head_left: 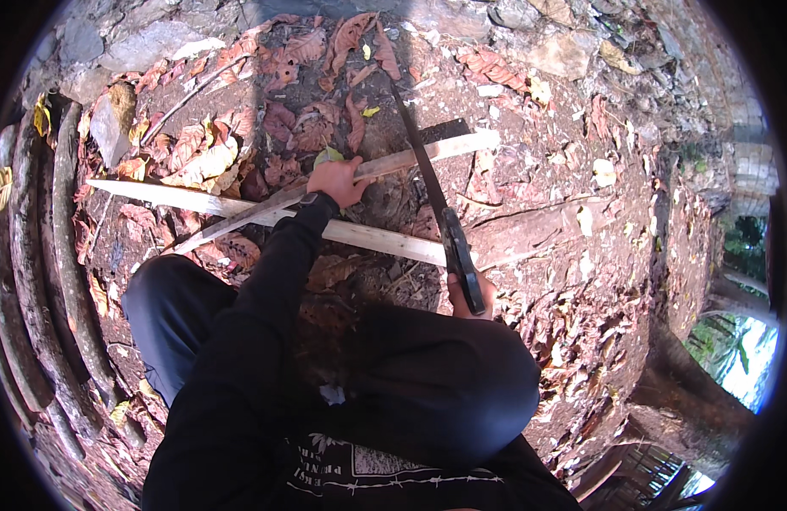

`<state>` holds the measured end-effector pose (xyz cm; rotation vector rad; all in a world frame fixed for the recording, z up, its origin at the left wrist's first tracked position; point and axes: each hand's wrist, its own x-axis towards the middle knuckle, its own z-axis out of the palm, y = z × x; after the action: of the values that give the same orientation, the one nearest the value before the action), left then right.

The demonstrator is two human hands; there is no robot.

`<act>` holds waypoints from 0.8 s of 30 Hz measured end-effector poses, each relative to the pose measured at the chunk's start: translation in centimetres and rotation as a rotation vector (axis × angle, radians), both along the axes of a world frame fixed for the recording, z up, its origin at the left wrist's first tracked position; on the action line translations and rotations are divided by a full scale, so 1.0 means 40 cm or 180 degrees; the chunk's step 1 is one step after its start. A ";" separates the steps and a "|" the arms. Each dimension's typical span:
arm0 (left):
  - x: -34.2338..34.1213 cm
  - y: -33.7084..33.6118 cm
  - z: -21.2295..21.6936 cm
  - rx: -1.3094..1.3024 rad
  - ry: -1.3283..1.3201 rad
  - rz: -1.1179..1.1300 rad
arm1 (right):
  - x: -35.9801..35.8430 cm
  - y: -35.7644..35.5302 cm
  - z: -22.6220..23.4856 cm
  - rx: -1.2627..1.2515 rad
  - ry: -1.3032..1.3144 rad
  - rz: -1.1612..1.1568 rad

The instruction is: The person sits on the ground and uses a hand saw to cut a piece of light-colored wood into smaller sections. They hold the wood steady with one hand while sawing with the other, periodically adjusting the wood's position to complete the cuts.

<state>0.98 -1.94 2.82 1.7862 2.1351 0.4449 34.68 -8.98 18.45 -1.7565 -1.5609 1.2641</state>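
Observation:
My left hand [336, 182] is closed around a thin wooden slat [283, 201], which slants up to the right near the ground. At its far right end the slat crosses the narrow dark blade of a hand saw [428, 175]; the saw's teeth are too small to make out. Fingers of my right hand [484, 297] are wrapped around the saw's black handle, beside my right knee. Below the first slat lies a paler, pointed wooden strip [368, 238], crossing under it. A small dark flat piece [445, 130] sits by the slat's right end.
Several logs [37, 247] lie side by side at the left. Dry leaves [210, 157] cover much of the dirt, with rocks [146, 43] along the far edge. A split stone or wood chunk [112, 123] stands far left. A tree trunk [692, 383] rises at right.

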 end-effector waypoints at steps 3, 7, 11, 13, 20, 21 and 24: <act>0.000 0.003 0.000 -0.0038 0.0017 0.0009 | 0.024 0.001 -0.028 0.0026 -0.0234 0.0042; -0.004 -0.001 -0.006 0.0004 0.0023 0.0045 | 0.073 -0.029 -0.042 0.0243 -0.0472 0.0159; 0.002 0.004 -0.002 -0.0082 -0.0007 0.0035 | 0.055 -0.017 0.015 -0.0020 -0.0106 0.0229; 0.012 0.013 0.001 -0.0074 -0.0065 0.0003 | 0.052 -0.011 0.011 0.0144 -0.0197 0.0272; -0.002 -0.008 -0.009 -0.0121 -0.0039 0.0122 | -0.003 0.020 0.035 0.0162 0.0219 0.0418; 0.000 0.000 -0.005 -0.0084 -0.0057 0.0062 | 0.008 0.007 0.048 0.0155 0.0186 0.0419; 0.000 0.009 -0.006 -0.0040 -0.0064 -0.0020 | 0.041 -0.035 0.035 0.0191 0.0284 0.0108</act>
<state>0.98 -1.59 2.58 1.7737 2.1137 0.4449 36.33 -10.39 19.84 -1.6206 -1.5677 1.2803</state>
